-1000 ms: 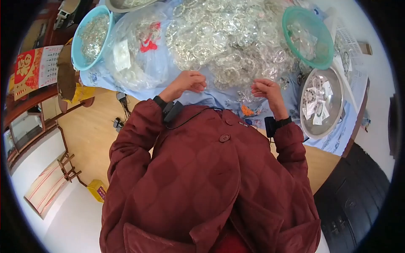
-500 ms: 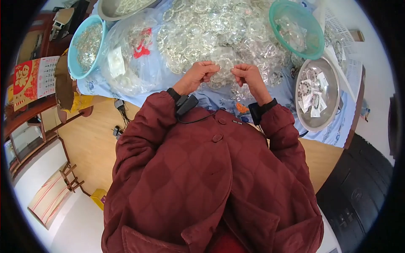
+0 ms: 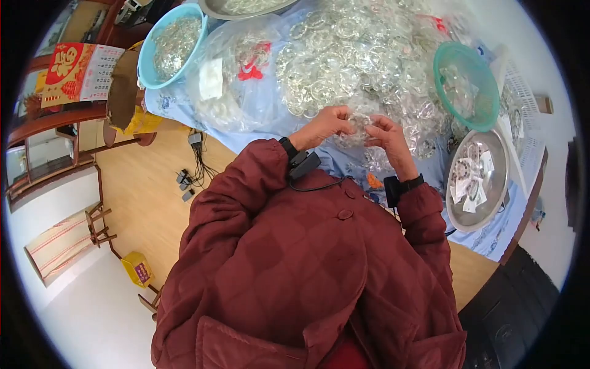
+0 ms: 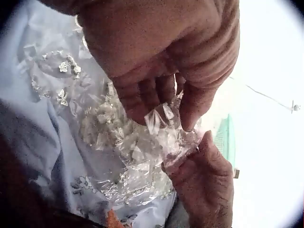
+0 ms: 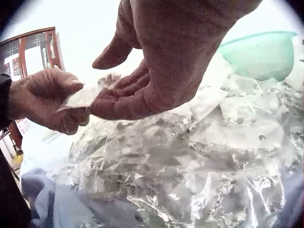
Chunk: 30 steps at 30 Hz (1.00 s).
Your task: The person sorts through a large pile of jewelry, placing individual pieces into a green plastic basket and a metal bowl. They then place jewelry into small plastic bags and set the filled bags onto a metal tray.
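Observation:
Both hands meet over the near edge of a heap of clear-bagged bracelets (image 3: pixel 344 58). A small clear plastic bag (image 3: pixel 361 117) is between them. The left hand (image 3: pixel 330 125) pinches the bag between thumb and fingers; in the right wrist view the left hand (image 5: pixel 50 99) grips its pale corner (image 5: pixel 81 97). The right hand (image 3: pixel 391 142) has its fingers bent at the bag's other side; in the right wrist view the right hand (image 5: pixel 156 61) has its thumb lifted apart from its fingers, which lie along the bag. What the bag holds is too blurred to tell.
A blue basin (image 3: pixel 203 37) and a large clear bag (image 3: pixel 212 114) with red pieces lie left. At right are a green basket (image 3: pixel 495 92) and a steel bowl (image 3: pixel 452 212) holding white-tagged bracelets. Another metal bowl (image 3: pixel 246 13) stands at the back.
The hands, apart at first, have come together, and a clear bag is now between them. The head view has shifted, so the table's things appear further right than half a second ago.

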Motion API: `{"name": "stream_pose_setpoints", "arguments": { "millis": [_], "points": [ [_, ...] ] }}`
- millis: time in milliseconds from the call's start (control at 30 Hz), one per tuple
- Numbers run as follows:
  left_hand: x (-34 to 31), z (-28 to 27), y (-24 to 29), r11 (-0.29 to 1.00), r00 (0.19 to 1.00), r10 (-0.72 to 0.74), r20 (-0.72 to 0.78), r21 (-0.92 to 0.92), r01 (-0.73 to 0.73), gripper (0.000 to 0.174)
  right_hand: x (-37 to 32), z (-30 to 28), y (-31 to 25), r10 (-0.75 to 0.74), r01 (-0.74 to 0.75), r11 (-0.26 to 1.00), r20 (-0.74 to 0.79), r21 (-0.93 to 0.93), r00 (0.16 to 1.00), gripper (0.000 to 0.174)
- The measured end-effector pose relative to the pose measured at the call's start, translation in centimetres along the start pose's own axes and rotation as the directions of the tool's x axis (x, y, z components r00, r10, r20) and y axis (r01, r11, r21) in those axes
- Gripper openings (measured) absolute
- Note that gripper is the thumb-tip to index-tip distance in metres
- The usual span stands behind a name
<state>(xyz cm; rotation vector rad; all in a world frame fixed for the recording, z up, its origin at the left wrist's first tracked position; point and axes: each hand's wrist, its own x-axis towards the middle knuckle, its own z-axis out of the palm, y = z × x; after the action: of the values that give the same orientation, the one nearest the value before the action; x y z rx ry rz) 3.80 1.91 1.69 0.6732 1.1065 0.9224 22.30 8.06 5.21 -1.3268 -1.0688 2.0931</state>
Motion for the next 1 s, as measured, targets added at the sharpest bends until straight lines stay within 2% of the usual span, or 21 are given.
{"name": "stream_pose_setpoints", "arguments": {
  "millis": [100, 267, 367, 533, 633, 800, 900, 967, 1000],
  "points": [
    [-0.1, -0.2, 0.0, 0.994, 0.996, -0.094, -0.007, 0.063, 0.094, 0.020, 1.4, -1.1, 1.2, 0.008, -0.002, 0.998, 0.094, -0.061, 0.996, 0.022],
    [-0.6, 0.0, 1.2, 0.986, 0.988, -0.146, -0.054, 0.067, 0.150, 0.018, 1.8, -0.7, 1.1, -0.023, 0.026, 0.998, 0.049, -0.062, 0.999, 0.021],
    [-0.9, 0.2, 1.7, 0.995, 0.993, -0.058, -0.104, -0.090, 0.049, 0.016, 2.2, -0.5, 0.7, -0.069, 0.074, 0.992, 0.045, -0.104, 0.997, 0.020],
    [-0.8, -0.3, 1.3, 0.988, 0.999, -0.034, -0.035, -0.149, 0.028, 0.017, 2.5, -0.8, 0.9, -0.090, 0.092, 0.993, 0.023, -0.079, 0.996, 0.019],
    [-0.7, -0.4, 1.4, 0.981, 0.999, -0.024, -0.035, -0.191, 0.017, 0.017, 2.6, -0.7, 0.5, -0.064, 0.061, 0.993, 0.026, 0.100, 0.998, 0.019],
    [-0.1, -0.8, 1.2, 0.973, 0.997, -0.024, -0.067, -0.232, 0.008, 0.019, 1.7, 0.3, -0.1, -0.019, 0.014, 0.988, 0.033, 0.154, 0.999, 0.018],
    [-0.1, -0.4, 1.5, 0.967, 0.991, -0.035, -0.128, -0.254, 0.002, 0.011, 1.6, 0.0, 0.2, -0.046, 0.045, 0.999, 0.028, 0.023, 0.999, 0.017],
    [0.4, -1.6, -0.1, 0.991, 0.990, 0.130, -0.046, -0.001, -0.131, 0.010, 3.0, -1.6, 1.5, -0.177, 0.199, 0.941, 0.103, -0.274, 0.979, 0.014],
    [0.0, -1.4, 0.8, 0.995, 0.992, 0.079, -0.097, -0.050, -0.084, 0.008, 2.4, -0.5, 1.1, -0.189, 0.188, 0.971, 0.005, -0.145, 0.982, 0.012]
  ]
}}
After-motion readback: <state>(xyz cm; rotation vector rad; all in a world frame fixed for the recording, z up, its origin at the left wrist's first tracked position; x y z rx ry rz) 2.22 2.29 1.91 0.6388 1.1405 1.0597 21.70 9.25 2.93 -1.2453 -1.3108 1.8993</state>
